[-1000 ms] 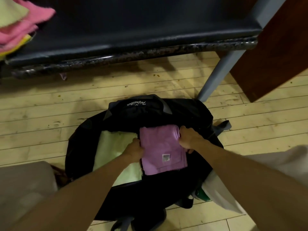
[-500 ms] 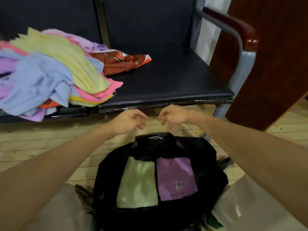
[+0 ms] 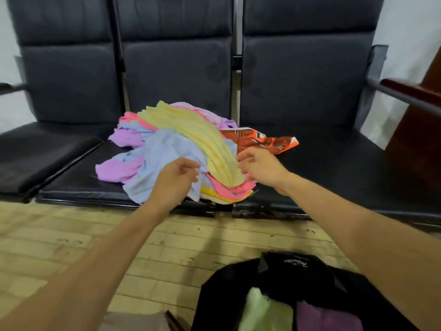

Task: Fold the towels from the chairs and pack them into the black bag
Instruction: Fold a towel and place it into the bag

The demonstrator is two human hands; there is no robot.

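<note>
Head-worn view, looking down along two bare forearms. Ahead, a row of dark padded chairs (image 3: pixel 310 168), with a loose heap of towels (image 3: pixel 186 151) on the middle seat. Yellow towel (image 3: pixel 200 134) draped across the top, pale blue towel (image 3: pixel 162 156) beneath it to the left, pink towel (image 3: pixel 226 188) and lilac layers lower down. Orange patterned cloth (image 3: pixel 260 140) at the heap's right edge.

Left hand (image 3: pixel 175 181) over the front of the pale blue towel, fingers curled. Impossible to tell whether pinching fabric or holding nothing. Right hand (image 3: pixel 261 168) at the near end of the yellow towel, fingertips against or just beside its edge. Grip likewise impossible to tell.

Black bag (image 3: pixel 298 278) open on the plank floor (image 3: pixel 71 247) at lower right, well apart from the heap. Inside, a folded green towel (image 3: pixel 265 311) and a folded purple towel (image 3: pixel 327 318) side by side.

Judged step: choosing the next towel from the heap, with most of the task ahead.

Likely trouble: neighbours dragged along by a pull on any one towel, given the tangled, overlapping layers. Risk of a spill onto the floor from a sharp tug, with the lowest pink and yellow edges overhanging the seat's front lip. Also possible: two towels caught in one pinch, spoiling the fold.
</note>
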